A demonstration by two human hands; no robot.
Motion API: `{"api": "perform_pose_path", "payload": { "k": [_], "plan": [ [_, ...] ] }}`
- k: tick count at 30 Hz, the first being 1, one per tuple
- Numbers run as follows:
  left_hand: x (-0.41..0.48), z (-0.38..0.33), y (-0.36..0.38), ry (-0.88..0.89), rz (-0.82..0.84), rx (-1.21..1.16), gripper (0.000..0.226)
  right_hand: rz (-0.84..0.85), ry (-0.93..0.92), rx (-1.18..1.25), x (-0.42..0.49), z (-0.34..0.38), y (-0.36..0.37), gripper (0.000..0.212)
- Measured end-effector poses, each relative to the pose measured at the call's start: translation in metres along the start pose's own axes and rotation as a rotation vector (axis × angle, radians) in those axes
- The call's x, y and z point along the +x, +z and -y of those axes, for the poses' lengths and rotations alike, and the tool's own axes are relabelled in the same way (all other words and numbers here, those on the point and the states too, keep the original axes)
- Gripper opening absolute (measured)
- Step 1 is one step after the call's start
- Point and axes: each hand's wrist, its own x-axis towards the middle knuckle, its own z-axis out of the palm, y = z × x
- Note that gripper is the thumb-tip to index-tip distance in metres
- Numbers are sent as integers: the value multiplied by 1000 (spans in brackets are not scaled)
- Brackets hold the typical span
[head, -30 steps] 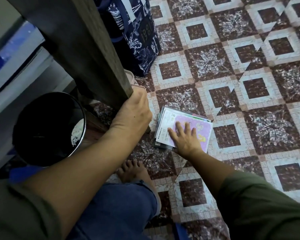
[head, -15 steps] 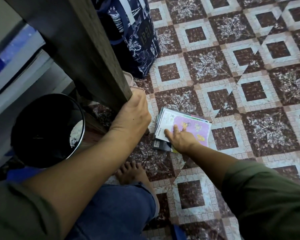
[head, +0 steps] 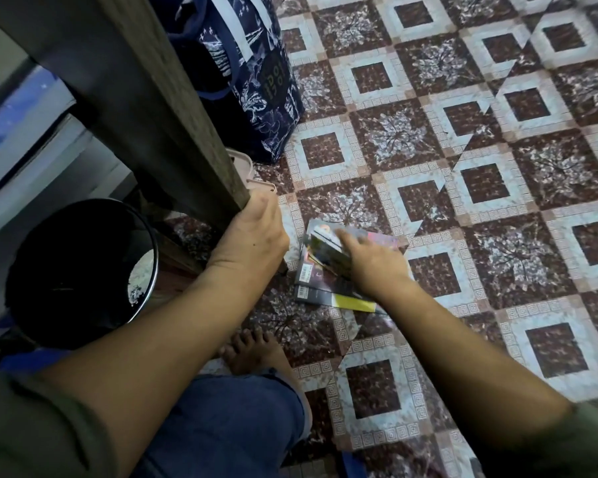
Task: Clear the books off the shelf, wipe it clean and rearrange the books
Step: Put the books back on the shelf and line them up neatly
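"Head view, looking straight down. Where are the books (head: 325,274)?"

"On the tiled floor (head: 497,160), in a loose, fanned stack near the foot of the wooden board (head: 159,108). Dark covers sit on the near side and a pink one shows at the far edge."

"And the right hand (head: 370,262)?"

"It's on top of that stack, fingers (head: 342,234) reaching over the uppermost book. It's blurred, so I can't tell whether it's grasping or only pressing."

"Left hand (head: 252,232)?"

"Clenched round the bottom corner of the board, arm stretched out to it."

"What's around them?"

"A black bin (head: 80,270) stands left of the board and a blue patterned bag (head: 256,81) is on the floor beyond it. A bare foot (head: 252,353) is planted near the stack."
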Motion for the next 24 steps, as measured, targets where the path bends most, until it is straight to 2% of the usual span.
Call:
{"api": "perform_pose_path", "payload": {
  "k": [3, 4, 10, 13, 15, 17, 19, 23, 24],
  "plan": [
    [-1, 0, 1, 37, -13, -13, 52, -16, 196, 115, -4, -8, 19, 38],
    [-1, 1, 2, 42, -23, -9, 53, -32, 208, 112, -6, -9, 18, 33],
    [-9, 11, -4, 98, 16, -26, 32, -49, -21, -47, -45, 16, -12, 26],
    [-20, 14, -8, 182, 21, -46, 36, -64, -155, -30, -76, 39, -33, 22],
    [-38, 19, -13, 215, 107, -125, 39, -119, -234, -1, -96, 57, -52, 22],
    [-66, 33, -18, 106, 203, -378, 34, -181, -324, 20, -112, 76, -73, 25],
    [-104, 54, -20, -20, 214, -572, 26, -265, -431, 38, -125, 94, -94, 26],
    [-186, 107, -19, -225, 158, -590, 6, -491, -692, 125, -133, 131, -128, 29],
    [-204, 121, -16, -300, 109, -565, 12, -546, -741, 143, -132, 142, -139, 32]
  ]
}}
